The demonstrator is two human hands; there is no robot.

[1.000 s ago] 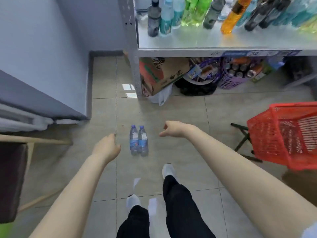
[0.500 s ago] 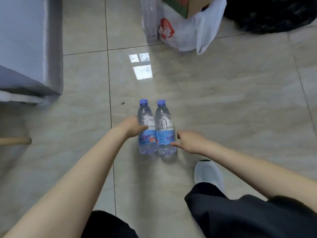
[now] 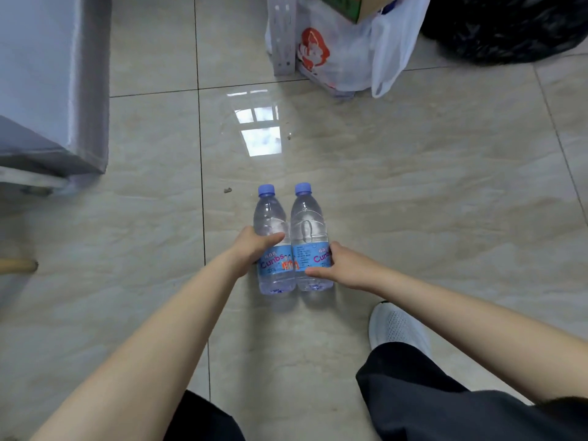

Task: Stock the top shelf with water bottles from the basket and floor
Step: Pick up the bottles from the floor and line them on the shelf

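Two clear water bottles with blue caps and blue labels stand side by side on the tiled floor. My left hand (image 3: 254,249) grips the left bottle (image 3: 270,214) around its middle, thumb across the front. My right hand (image 3: 345,268) grips the right bottle (image 3: 307,224) at its label from the right side. Both bottles are upright and touch each other. The shelf boards and the basket are out of view.
The shelf's grey metal leg (image 3: 281,36) stands at the top with a white plastic bag (image 3: 350,55) and a cardboard box beside it. A black bag (image 3: 502,27) lies at the top right. A grey cabinet (image 3: 54,90) is on the left. My shoe (image 3: 397,329) is near the bottles.
I have bent down from standing. Both hands have come down to the two bottles and closed round them, one hand on each.
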